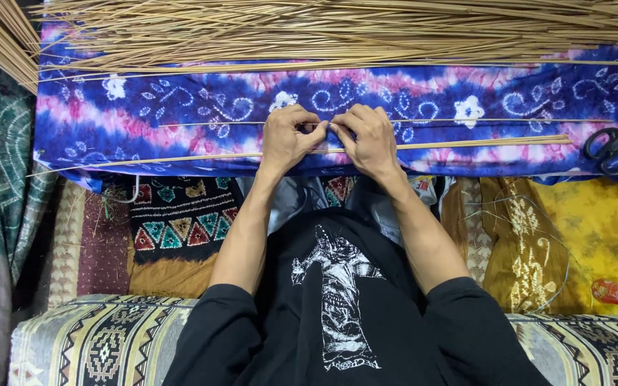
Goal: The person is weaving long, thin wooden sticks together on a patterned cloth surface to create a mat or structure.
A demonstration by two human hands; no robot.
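Both hands meet at the middle of a blue, pink and white tie-dyed cloth. The left hand and right hand pinch one thin, straight reed stick between narrowed fingers. More pale sticks lie heaped along the far edge. Black scissors rest at the right.

Left hand, right hand pinched together

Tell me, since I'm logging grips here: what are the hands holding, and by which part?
Both hands, left and right, pinch one thin stick near its middle, fingertips meeting above the blue tie-dye cloth.
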